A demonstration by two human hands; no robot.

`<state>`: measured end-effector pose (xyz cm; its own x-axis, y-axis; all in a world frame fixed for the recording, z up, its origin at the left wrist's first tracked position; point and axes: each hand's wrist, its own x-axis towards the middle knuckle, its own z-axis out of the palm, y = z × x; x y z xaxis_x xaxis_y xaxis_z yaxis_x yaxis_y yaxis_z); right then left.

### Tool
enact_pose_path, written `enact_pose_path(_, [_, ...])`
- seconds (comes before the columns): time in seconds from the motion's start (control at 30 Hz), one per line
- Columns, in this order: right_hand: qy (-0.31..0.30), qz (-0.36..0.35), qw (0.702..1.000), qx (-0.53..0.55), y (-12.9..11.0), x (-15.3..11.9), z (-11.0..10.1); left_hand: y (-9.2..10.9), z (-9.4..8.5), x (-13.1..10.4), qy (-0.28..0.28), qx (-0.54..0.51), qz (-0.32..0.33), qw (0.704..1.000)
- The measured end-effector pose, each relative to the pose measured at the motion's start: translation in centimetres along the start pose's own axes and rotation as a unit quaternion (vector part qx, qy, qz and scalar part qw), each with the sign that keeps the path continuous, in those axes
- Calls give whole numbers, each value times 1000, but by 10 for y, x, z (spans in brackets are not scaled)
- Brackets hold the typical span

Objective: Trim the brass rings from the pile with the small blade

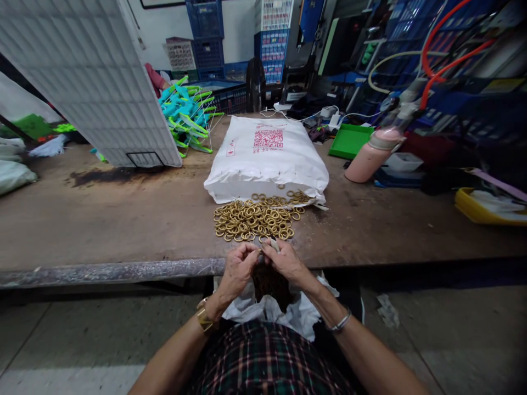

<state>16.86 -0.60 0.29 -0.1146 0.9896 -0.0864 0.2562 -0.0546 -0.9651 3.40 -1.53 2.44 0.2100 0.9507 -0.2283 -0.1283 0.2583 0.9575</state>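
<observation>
My left hand (239,267) is closed in a pinch over the table's front edge. A small gold-coloured piece (260,250) shows at its fingertips, mostly hidden, so its shape is unclear. My right hand (286,260) is closed close beside it, the fingertips of both hands almost meeting. A small pale tool (274,245) with a dark tip sticks out of the right hand's grip. Just beyond the hands lies a heap of gold-coloured rings (253,219). The rings spread from the mouth of a white woven sack (263,159) with red print, lying flat.
The brown wooden table (123,230) carries a leaning white ribbed panel (102,82) and turquoise-green plastic pieces (189,112) at left. A pink bottle (370,156), green tray (349,141) and yellow tray (486,208) stand right. A dark-filled white bag (242,311) sits below my hands.
</observation>
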Motion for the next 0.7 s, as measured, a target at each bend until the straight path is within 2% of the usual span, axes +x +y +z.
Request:
enact_pose_path(0.13, [24,-14,999,-38,-3,1,1,-5,-3,-1,-32,4,-30,999])
enact_pose_path(0.33, [21,-21,999,-37,-3,0,3,-15,-11,-1,-94,-51,-53,993])
enact_pose_path(0.6, [1,-24,1000,-17,-6,-1,4,-14,-11,-6,-113,-144,-69,981])
enact_pose_path(0.7, [29,-35,997,-65,-5,-2,3,-13,-11,-7,-109,-155,-58,980])
